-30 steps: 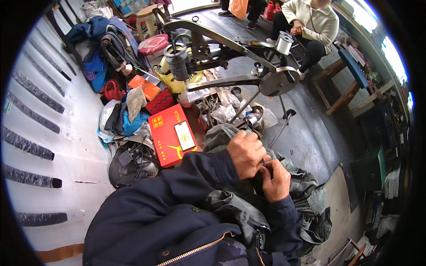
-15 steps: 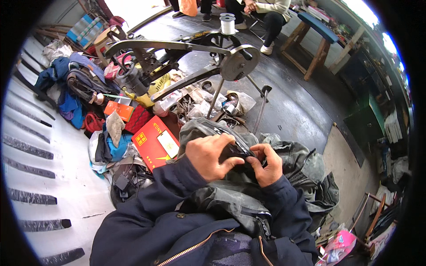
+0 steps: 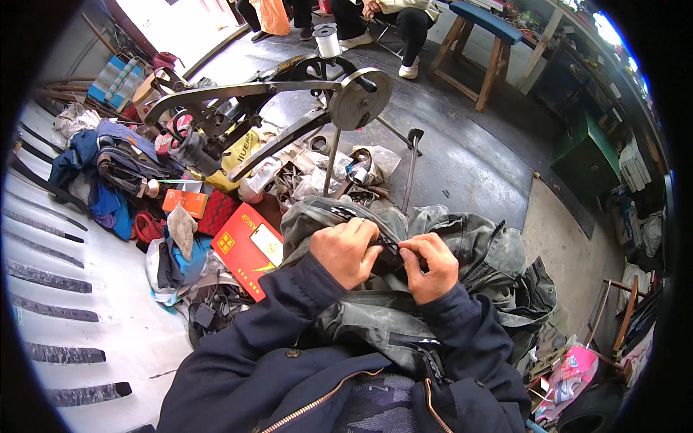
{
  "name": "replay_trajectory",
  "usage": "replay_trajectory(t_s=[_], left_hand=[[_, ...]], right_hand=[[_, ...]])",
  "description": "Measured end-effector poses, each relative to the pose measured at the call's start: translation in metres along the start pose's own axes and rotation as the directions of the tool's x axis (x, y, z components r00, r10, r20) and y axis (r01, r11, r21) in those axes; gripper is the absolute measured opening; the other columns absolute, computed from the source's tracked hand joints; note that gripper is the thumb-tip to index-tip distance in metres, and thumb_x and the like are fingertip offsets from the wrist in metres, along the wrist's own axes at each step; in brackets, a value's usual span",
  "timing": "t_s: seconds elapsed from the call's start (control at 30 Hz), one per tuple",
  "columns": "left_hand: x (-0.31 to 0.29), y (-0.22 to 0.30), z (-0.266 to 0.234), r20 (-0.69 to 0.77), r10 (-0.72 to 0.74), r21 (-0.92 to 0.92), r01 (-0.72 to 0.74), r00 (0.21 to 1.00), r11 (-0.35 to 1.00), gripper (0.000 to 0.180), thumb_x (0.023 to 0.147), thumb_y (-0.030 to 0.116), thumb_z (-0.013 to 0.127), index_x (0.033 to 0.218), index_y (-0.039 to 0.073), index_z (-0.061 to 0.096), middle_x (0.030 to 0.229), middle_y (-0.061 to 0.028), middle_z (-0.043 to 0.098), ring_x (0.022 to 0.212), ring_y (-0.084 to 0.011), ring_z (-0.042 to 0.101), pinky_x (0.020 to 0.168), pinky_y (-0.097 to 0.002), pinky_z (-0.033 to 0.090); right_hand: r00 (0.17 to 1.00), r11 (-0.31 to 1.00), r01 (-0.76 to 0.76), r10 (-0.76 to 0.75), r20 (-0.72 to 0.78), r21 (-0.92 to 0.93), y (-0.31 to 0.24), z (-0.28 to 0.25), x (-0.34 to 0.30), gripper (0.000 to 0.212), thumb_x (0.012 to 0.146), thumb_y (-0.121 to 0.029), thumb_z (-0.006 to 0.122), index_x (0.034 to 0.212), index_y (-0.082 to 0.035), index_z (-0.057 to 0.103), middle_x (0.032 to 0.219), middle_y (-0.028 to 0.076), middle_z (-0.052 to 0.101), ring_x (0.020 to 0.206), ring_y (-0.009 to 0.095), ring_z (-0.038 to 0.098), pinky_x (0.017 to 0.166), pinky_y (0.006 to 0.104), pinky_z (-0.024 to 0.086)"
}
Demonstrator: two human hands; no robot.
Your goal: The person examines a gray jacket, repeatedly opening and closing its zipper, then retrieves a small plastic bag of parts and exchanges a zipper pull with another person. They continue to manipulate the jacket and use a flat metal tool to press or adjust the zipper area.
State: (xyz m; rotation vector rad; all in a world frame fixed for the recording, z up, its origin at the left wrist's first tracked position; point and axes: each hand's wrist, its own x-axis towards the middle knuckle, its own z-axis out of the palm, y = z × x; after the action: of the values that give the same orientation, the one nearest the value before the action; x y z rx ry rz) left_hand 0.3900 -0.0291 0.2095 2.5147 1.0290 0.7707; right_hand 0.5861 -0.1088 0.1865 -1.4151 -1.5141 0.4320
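A grey-green jacket lies bunched across my lap. My left hand grips a fold of it along a dark zipper strip. My right hand pinches the same strip just to the right, fingertips nearly touching the left hand. Both arms are in dark blue sleeves. The part of the zipper under my fingers is hidden.
A black hand-crank sewing machine with a round wheel and a white thread spool stands ahead. A red box and piled cloth and bags lie to the left. A seated person and a wooden stool are beyond.
The view has tilted, so the machine and floor sit higher and nearer the centre. My hands stay together on the jacket, now holding the zipper strip more level in front of me.
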Motion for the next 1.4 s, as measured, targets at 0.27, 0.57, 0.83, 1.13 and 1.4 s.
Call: replay_trajectory(t_s=[0.27, 0.57, 0.83, 1.13, 1.4], left_hand=[[0.003, 0.002, -0.003, 0.010, -0.038, -0.088, 0.038, 0.999, 0.995, 0.015, 0.094, 0.015, 0.074, 0.089, 0.003, 0.066, 0.081, -0.0156, 0.066, 0.074, -0.0380, 0.068, 0.065, -0.0442, 0.054], [-0.004, 0.014, -0.003, 0.034, -0.170, -0.483, 0.165, 0.985, 0.860, 0.021, 0.096, 0.018, 0.080, 0.086, 0.003, 0.069, 0.070, -0.0121, 0.060, 0.057, -0.0261, 0.058, 0.056, -0.0379, 0.046], [-0.005, 0.009, -0.003, -0.048, -0.131, -0.538, 0.085, 0.990, 0.838, 0.025, 0.099, 0.011, 0.077, 0.082, 0.000, 0.061, 0.085, -0.0115, 0.062, 0.071, -0.0211, 0.057, 0.065, -0.0328, 0.047], [-0.020, 0.016, 0.011, 0.155, -0.234, -0.753, 0.268, 0.960, 0.601, 0.018, 0.105, 0.013, 0.072, 0.102, -0.005, 0.070, 0.089, -0.0070, 0.073, 0.074, -0.0084, 0.064, 0.067, -0.0247, 0.051], [-0.010, 0.025, 0.016, 0.268, -0.165, -0.828, 0.314, 0.949, 0.465, 0.018, 0.110, 0.015, 0.064, 0.099, 0.001, 0.065, 0.082, -0.0016, 0.066, 0.072, -0.0068, 0.059, 0.068, -0.0253, 0.050]], right_hand=[[0.999, 0.997, -0.040, 0.041, 0.021, -0.059, -0.013, -0.003, -0.010, 0.015, 0.092, 0.000, 0.074, 0.107, -0.001, 0.078, 0.098, 0.014, 0.073, 0.074, 0.025, 0.071, 0.067, 0.0326, 0.056], [0.986, 0.982, -0.112, 0.129, 0.110, -0.150, -0.016, 0.000, -0.008, 0.026, 0.089, -0.003, 0.077, 0.114, -0.002, 0.074, 0.123, 0.015, 0.071, 0.102, 0.035, 0.075, 0.086, 0.0383, 0.061], [0.986, 0.983, -0.130, 0.142, 0.088, -0.133, -0.015, -0.002, -0.007, 0.017, 0.086, -0.008, 0.082, 0.102, -0.004, 0.075, 0.088, 0.011, 0.067, 0.072, 0.028, 0.070, 0.066, 0.0369, 0.057], [0.611, 0.454, -0.781, 0.409, 0.677, 0.430, 0.006, 0.006, -0.025, 0.039, 0.111, -0.027, 0.059, 0.143, -0.006, 0.058, 0.101, 0.012, 0.075, 0.061, 0.015, 0.063, 0.058, 0.0307, 0.051], [0.482, -0.116, -0.807, 0.438, 0.758, 0.580, 0.032, 0.038, -0.017, 0.054, 0.108, -0.062, 0.053, 0.096, -0.011, 0.066, 0.077, 0.002, 0.062, 0.056, 0.014, 0.047, 0.052, 0.0309, 0.038]])
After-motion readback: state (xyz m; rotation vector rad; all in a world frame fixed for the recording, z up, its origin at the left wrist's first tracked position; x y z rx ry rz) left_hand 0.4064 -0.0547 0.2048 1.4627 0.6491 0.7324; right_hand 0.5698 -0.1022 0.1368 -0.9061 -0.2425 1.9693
